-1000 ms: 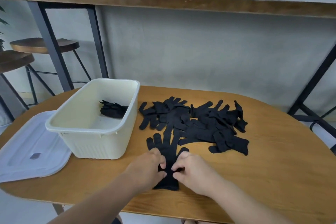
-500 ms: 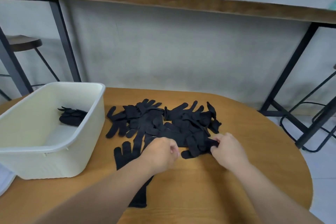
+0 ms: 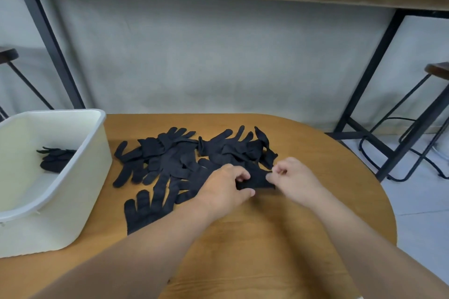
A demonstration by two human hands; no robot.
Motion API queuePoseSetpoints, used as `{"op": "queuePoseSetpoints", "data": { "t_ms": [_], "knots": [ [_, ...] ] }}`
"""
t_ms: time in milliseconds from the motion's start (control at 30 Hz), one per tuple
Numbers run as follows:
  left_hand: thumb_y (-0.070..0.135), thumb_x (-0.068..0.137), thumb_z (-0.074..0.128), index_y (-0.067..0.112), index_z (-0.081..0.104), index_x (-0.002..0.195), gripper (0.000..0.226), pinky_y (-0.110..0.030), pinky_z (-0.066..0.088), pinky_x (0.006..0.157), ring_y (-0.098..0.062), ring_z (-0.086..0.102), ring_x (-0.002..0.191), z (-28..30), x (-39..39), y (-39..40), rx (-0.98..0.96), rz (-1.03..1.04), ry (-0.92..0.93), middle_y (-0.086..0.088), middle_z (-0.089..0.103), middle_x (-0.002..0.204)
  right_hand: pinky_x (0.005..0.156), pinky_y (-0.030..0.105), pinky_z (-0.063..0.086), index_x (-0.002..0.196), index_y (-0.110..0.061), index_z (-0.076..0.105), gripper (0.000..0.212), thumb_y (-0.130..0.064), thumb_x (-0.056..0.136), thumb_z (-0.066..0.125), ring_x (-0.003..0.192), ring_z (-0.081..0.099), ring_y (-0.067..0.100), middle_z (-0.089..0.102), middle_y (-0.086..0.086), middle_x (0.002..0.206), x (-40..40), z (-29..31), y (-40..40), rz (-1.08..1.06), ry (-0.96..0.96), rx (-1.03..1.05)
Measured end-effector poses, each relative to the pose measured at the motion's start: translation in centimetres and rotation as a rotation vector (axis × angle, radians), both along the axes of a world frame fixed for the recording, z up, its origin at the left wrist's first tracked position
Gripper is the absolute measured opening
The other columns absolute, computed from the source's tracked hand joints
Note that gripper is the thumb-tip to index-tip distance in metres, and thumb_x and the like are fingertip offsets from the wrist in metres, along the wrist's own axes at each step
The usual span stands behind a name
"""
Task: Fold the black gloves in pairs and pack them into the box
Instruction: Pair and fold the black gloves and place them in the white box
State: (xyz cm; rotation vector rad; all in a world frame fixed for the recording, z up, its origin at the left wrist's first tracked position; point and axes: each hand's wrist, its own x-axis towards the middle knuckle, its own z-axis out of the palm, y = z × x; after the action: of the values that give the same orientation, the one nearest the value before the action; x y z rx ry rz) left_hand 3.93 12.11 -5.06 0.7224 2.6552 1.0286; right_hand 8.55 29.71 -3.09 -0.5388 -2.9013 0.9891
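Pinching one black glove (image 3: 255, 178) at the near right edge of the pile, both hands work close together: the left hand (image 3: 224, 189) has its fingers (image 3: 243, 175) curled round the glove's left end, and the right hand (image 3: 295, 177) nips its right end between thumb and fingertips. The glove is stretched between them, low over the table (image 3: 267, 238), and it touches the pile of gloves (image 3: 194, 155) behind it.

The likeliest slip, as I judge it, is that lifting this glove drags neighbours along, since the knit pieces overlap and their fingers lie tangled; that could scatter the pile. Everything is the same black, so picking a mate that does not match in hand would be easy, and a sloppy pair would then fold unevenly. A second glove (image 3: 148, 209) lies flat just left of the left forearm, fingers pointing away; a sweep of that arm could crumple it or push it toward the table's near edge.

Further left stands the cream box (image 3: 92, 177), open, with one folded bundle (image 3: 54, 159) already on its floor, so most of the work seems to remain. Its tall near wall stands between the hands and the inside, so a pair must be carried up and over the rim. Black frame legs and a stool (image 3: 437, 70) stand beyond the table, well apart from the work.
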Motion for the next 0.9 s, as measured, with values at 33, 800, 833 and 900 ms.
{"op": "queuePoseSetpoints", "data": {
  "t_ms": [33,800,833,900],
  "knots": [
    [0.041,0.081,0.074,0.030,0.059,0.122,0.046,-0.020,0.045,0.082,-0.006,0.056,0.086,0.7,0.1,0.0,0.041,-0.025,-0.008,0.013,0.053,0.112,0.061,0.023,0.035,0.077,-0.010,0.063,0.022,-0.028,0.090,0.061,0.077,0.051,0.010,0.054,-0.004,0.095,0.1,1.2,-0.3,-0.011,0.038,-0.068],
    [0.021,0.090,0.068,0.023,0.061,0.062,0.029,-0.025,0.034,0.057,-0.011,0.046,0.053,15.1,-1.0,-9.1,0.391,-0.045,-0.133,0.010,0.052,0.052,0.051,0.022,0.035,0.093,-0.013,0.071,0.012,-0.024,0.088,0.069,0.046,0.042,0.009,0.051,-0.003,0.058,-0.1,13.9,-7.7,0.255,0.192,-0.357],
    [0.023,0.090,0.068,0.023,0.060,0.059,0.032,-0.026,0.035,0.058,-0.011,0.046,0.053,15.3,-0.9,-9.5,0.390,-0.038,-0.129,0.008,0.051,0.051,0.051,0.022,0.034,0.093,-0.014,0.071,0.011,-0.023,0.089,0.068,0.046,0.042,0.009,0.050,-0.005,0.055,-0.1,14.1,-8.1,0.270,0.191,-0.353],
    [0.025,0.089,0.069,0.023,0.061,0.058,0.032,-0.027,0.035,0.059,-0.014,0.046,0.055,15.6,-0.7,-10.3,0.380,-0.031,-0.122,0.003,0.051,0.054,0.051,0.021,0.034,0.093,-0.017,0.071,0.008,-0.022,0.091,0.066,0.047,0.042,0.009,0.049,-0.007,0.053,0.0,14.4,-8.8,0.291,0.190,-0.350]
  ]
}}
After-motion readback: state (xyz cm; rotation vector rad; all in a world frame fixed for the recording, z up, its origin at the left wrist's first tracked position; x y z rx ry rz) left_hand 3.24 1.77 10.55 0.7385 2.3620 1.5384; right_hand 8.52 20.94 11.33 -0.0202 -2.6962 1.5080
